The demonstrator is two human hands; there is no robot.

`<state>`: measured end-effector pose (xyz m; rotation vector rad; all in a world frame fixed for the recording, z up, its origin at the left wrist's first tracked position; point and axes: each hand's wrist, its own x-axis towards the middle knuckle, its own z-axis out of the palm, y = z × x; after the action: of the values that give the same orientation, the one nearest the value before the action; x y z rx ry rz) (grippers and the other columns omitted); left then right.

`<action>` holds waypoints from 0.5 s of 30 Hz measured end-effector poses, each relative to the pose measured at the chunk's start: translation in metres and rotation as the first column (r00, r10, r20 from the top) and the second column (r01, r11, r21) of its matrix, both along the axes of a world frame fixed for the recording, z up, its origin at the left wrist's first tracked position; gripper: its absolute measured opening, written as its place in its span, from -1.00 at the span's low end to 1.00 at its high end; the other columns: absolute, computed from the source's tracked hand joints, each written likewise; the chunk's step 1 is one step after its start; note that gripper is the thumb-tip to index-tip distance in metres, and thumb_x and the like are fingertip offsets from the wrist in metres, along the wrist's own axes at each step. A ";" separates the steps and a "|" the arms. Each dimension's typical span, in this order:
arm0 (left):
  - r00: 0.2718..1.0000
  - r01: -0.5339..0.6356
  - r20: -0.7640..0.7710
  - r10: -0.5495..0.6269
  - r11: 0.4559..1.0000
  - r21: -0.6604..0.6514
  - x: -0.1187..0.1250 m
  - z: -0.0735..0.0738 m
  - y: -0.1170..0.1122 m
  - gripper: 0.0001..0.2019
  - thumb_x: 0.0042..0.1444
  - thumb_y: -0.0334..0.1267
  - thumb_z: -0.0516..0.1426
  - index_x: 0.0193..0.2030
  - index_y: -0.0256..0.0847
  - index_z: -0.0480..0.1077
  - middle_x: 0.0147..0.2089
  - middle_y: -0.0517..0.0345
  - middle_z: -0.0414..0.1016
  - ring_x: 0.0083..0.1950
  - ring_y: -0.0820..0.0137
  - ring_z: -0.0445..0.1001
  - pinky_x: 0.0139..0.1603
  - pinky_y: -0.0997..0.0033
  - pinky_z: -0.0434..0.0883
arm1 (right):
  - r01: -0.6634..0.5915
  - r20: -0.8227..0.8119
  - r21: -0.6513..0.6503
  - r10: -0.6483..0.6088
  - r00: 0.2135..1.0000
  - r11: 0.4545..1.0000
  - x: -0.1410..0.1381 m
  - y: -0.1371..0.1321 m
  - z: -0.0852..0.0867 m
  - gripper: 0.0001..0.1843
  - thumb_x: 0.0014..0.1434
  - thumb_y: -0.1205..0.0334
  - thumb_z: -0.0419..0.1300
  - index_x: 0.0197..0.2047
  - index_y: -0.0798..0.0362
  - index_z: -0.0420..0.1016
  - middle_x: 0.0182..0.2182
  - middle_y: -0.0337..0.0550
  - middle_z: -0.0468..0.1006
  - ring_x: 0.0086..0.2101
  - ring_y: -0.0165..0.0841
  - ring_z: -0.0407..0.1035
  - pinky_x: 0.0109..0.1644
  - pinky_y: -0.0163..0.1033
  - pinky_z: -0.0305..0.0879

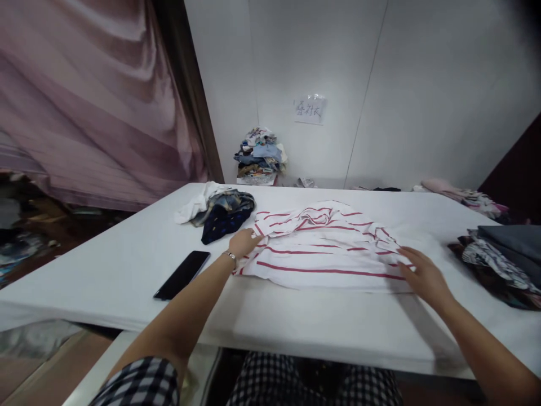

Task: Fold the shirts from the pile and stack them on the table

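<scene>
A white shirt with red stripes [321, 260] lies on the white-covered table, wrinkled, its collar bunched toward the far side. At its left edge, my left hand [244, 243] has the fabric pinched between thumb and fingers. My right hand [422, 276] is at the opposite edge, fingers closed on the cloth near the sleeve; the fingertips are partly lost in the folds. A black phone [182, 275] rests left of my left forearm. Beyond my left hand is a loose heap of clothes [226, 217], white, plaid and dark navy.
Folded dark and patterned clothes [507, 262] are stacked at the table's right. Past the far edge stand a tall clothes pile [261, 155] and more garments [460, 194]. A handwritten sign [310, 109] hangs on the wall. A pink curtain [97, 101] drapes at the left.
</scene>
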<state>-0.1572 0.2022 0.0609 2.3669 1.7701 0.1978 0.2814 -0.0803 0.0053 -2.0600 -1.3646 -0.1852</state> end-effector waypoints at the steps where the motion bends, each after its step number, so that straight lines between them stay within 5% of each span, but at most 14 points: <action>1: 1.000 0.022 -0.009 -0.022 1.000 0.011 0.007 -0.001 0.003 -0.48 0.14 0.11 0.03 0.10 -0.20 0.39 0.15 -0.17 0.44 0.07 0.15 0.48 -0.11 0.34 0.36 | -0.083 0.002 -0.019 0.083 0.997 0.996 -0.017 0.011 0.004 -0.51 0.15 -0.02 0.01 0.05 -0.01 0.48 0.17 0.04 0.39 0.15 -0.06 0.28 0.19 0.06 0.26; 5: 0.994 0.101 -0.044 -0.099 0.995 0.026 0.038 -0.009 0.009 -0.41 0.08 0.01 0.14 0.25 -0.12 0.26 0.24 -0.13 0.34 0.10 0.16 0.46 -0.04 0.30 0.37 | -0.305 0.025 -0.234 0.320 0.947 0.923 -0.072 0.047 0.006 -0.43 0.25 -0.09 -0.04 0.22 -0.06 0.38 0.30 -0.06 0.25 0.32 -0.10 0.02 0.33 0.15 0.04; 9: 0.991 0.119 -0.060 -0.116 0.992 0.050 0.050 -0.011 0.022 -0.69 0.15 -0.20 0.06 -0.03 -0.19 0.49 0.07 -0.17 0.48 0.04 0.13 0.49 -0.04 0.25 0.38 | -0.281 0.037 -0.464 0.335 0.941 0.840 -0.089 0.053 -0.012 -0.34 0.28 -0.19 -0.09 0.34 -0.10 0.21 0.38 -0.07 0.05 0.36 -0.08 -0.12 0.35 0.22 -0.11; 15: 0.994 0.072 0.077 -0.083 0.988 0.137 0.047 0.019 0.061 -0.75 0.13 -0.22 0.07 -0.22 -0.27 0.54 -0.06 -0.30 0.54 0.06 -0.01 0.48 0.02 0.12 0.37 | -0.245 0.093 -0.499 0.333 0.938 0.831 -0.088 0.047 -0.022 -0.33 0.32 -0.22 -0.17 0.37 -0.12 0.14 0.40 -0.10 -0.05 0.37 -0.13 -0.19 0.38 0.18 -0.18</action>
<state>-0.1105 0.2628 0.0804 2.4752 1.6730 0.4090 0.1929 -0.0336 -0.0168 -2.2259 -1.9782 0.1246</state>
